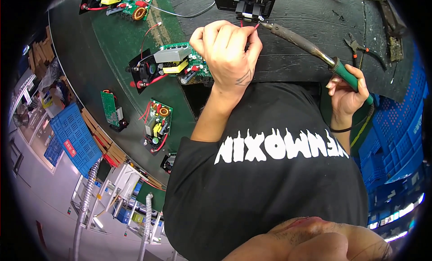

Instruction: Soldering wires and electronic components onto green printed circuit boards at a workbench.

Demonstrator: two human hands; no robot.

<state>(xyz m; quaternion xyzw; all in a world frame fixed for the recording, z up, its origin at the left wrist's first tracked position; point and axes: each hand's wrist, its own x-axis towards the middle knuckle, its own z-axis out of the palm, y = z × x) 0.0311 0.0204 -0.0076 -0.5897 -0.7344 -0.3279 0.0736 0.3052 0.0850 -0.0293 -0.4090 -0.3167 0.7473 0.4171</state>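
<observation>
My left hand [227,54] is closed, its fingertips pinching a thin red wire [257,26] just below a black panel with socket fittings [254,6] at the top of the head view. In my right hand [350,94] is a soldering iron [308,47], gripped by its green handle. The iron slants up and left, its tip at the lower edge of the fittings, close to the wire's end. The exact contact there is too small to make out. Beside my left wrist lies a green circuit board [194,58] with a grey block, yellow transformer and black fan, partly hidden by the hand.
Pliers [355,48] with red-and-black handles lie on the dark worktop [310,13] at right. Another circuit board [139,4] sits at the far left; more boards [157,123] lie on the green bench. Blue crates [396,135] stand at right.
</observation>
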